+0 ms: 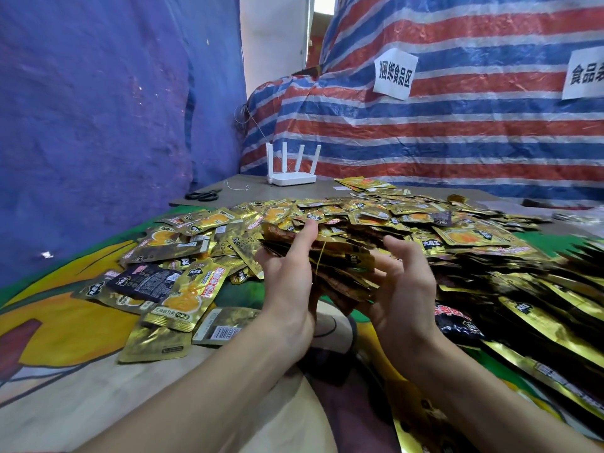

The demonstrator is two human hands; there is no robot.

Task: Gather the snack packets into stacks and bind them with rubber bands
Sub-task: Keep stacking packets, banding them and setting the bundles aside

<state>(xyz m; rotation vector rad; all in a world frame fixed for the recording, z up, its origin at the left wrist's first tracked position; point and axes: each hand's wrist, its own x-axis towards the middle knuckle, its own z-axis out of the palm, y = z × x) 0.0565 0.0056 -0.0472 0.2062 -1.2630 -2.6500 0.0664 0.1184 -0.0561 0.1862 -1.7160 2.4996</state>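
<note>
A thick stack of gold snack packets (343, 273) sits between my two hands at the centre of the view. A thin yellow rubber band (319, 258) runs across its top. My left hand (287, 282) grips the stack's left side, thumb laid on top. My right hand (405, 282) is at the stack's right side with fingers spread and loosely bent; the palm side is hidden, so I cannot tell how it holds the stack. A wide heap of loose gold packets (376, 214) lies just beyond.
Loose packets (170, 289) lie scattered at the left on a colourful mat (65, 322). More packets (539, 322) pile up at the right. Black scissors (203, 195) and a white router (292, 178) stand on the far table. A striped tarp (457, 125) rises behind.
</note>
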